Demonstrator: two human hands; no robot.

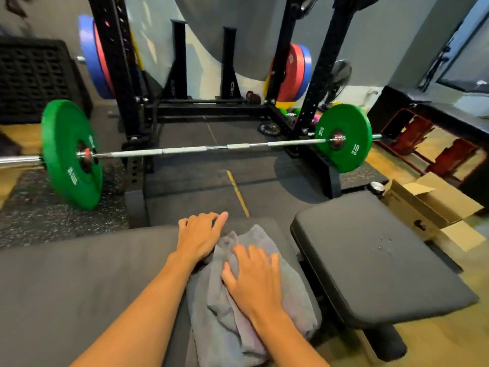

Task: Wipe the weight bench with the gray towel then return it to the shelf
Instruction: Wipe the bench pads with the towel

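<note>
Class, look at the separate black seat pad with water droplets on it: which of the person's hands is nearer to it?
Right. The right hand presses the gray towel just beside the seat pad; the left hand rests farther away on the long pad.

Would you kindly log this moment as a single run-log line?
step: wiping | right hand: flat on gray towel | left hand: resting on weight bench pad beside towel | droplets on seat pad
</note>
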